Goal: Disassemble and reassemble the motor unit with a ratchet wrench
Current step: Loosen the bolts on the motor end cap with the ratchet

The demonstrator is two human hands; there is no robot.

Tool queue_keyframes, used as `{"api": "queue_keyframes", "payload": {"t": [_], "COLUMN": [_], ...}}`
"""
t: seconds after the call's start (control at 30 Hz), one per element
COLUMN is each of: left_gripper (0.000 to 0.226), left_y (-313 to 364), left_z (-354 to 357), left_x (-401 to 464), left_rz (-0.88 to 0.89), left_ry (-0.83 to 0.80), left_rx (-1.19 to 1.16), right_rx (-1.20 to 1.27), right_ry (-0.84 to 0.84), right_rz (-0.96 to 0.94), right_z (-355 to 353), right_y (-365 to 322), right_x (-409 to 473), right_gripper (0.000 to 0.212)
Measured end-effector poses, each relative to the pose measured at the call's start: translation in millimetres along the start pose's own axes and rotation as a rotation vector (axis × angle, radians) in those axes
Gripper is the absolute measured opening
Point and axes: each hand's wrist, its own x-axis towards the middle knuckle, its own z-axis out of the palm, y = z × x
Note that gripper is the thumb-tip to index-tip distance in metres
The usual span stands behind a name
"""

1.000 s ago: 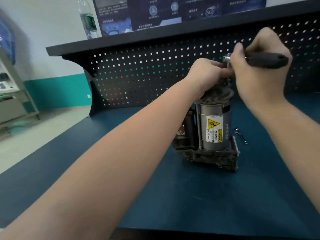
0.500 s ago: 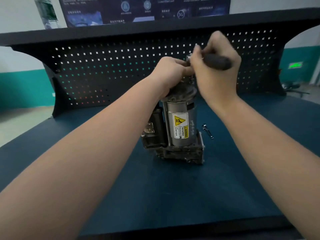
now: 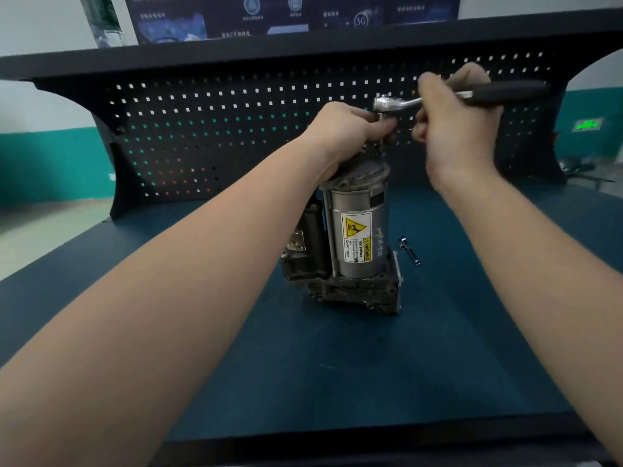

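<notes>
The motor unit stands upright on the blue mat, its long axis vertical, with the yellow warning label facing the camera. The left hand curls over the unit's top end, fingers wrapped around the socket below the wrench head. The ratchet wrench lies nearly level just above that hand, head toward it, black handle pointing away to the right. The right hand grips the handle. A small bolt lies on the mat below the right hand, beside the unit's base.
</notes>
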Motion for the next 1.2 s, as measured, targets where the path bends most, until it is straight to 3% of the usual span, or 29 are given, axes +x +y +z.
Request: {"api": "queue_keyframes", "payload": {"t": [0.07, 0.1, 0.17, 0.23, 0.33, 0.37, 0.43, 0.5, 0.63, 0.7, 0.73, 0.8, 0.9, 0.93, 1.0, 1.07, 1.2], "left_gripper": [0.006, 0.011, 0.009, 0.006, 0.010, 0.009, 0.009, 0.007, 0.011, 0.014, 0.011, 0.006, 0.008, 0.009, 0.010, 0.009, 0.008], "left_y": [0.1, -0.2, 0.6, 3.5, 4.3, 3.6, 2.2, 0.4, -4.6, -6.6, -6.5, -6.2, -6.9, -7.2, -6.5, -5.7, -5.3], "left_z": [-0.4, -1.1, -1.9, -2.7, -2.6, -2.1, -0.2, 0.4, -1.9, -3.6, -3.7, -3.9, -4.4, -4.4, -3.9, -4.1, -5.2], "left_x": [-1.2, -1.1, -2.2, -3.0, -2.5, -1.3, 1.1, 3.6, 7.1, 7.0, 6.6, 6.2, 8.2, 9.1, 9.9, 10.7, 7.7], "left_rz": [0.017, 0.022, 0.010, -0.002, -0.038, -0.040, -0.038, -0.020, 0.019, 0.028, 0.030, 0.018, -0.007, -0.003, -0.005, -0.012, 0.028], "left_ry": [-0.010, -0.008, -0.021, -0.052, -0.025, -0.012, 0.008, 0.010, 0.038, 0.013, -0.023, -0.092, -0.092, -0.079, -0.047, -0.025, -0.010], "left_rx": [-0.015, -0.012, -0.044, -0.103, -0.133, -0.114, -0.094, -0.115, -0.013, -0.019, -0.045, -0.085, -0.086, -0.067, -0.035, -0.027, 0.031], "right_rx": [-0.404, -0.510, -0.534, -0.355, 0.152, 0.232, 0.328, 0.286, -0.286, -0.297, -0.257, -0.072, 0.466, 0.620, 0.683, 0.484, -0.190], "right_ry": [-0.114, -0.188, -0.242, -0.219, -0.217, -0.201, -0.134, -0.045, -0.134, -0.204, -0.198, -0.141, -0.103, -0.128, -0.131, -0.104, -0.257], "right_rz": [-0.474, -0.612, -0.609, -0.294, 0.438, 0.550, 0.562, 0.300, -0.724, -0.880, -0.833, -0.479, 0.447, 0.661, 0.746, 0.436, -0.627], "right_z": [0.5, 0.1, -1.3, -6.9, -17.0, -18.0, -13.7, -7.1, -4.1, -5.3, -6.7, -9.6, -12.7, -12.8, -10.5, -8.8, -5.6], "right_y": [2.0, 2.4, -2.7, -9.9, -7.0, -1.0, 9.5, 16.8, 25.0, 27.5, 27.8, 26.0, 29.4, 31.6, 33.6, 33.3, 23.8], "right_x": [-15.0, -18.6, -11.5, 10.8, 36.0, 39.1, 36.0, 25.8, 8.7, 11.3, 15.2, 22.9, 36.5, 40.4, 41.2, 34.6, 11.6], "right_gripper": [0.026, 0.023, 0.024, 0.031, 0.035, 0.032, 0.030, 0.035, 0.038, 0.037, 0.035, 0.035, 0.034, 0.030, 0.025, 0.028, 0.037]}}
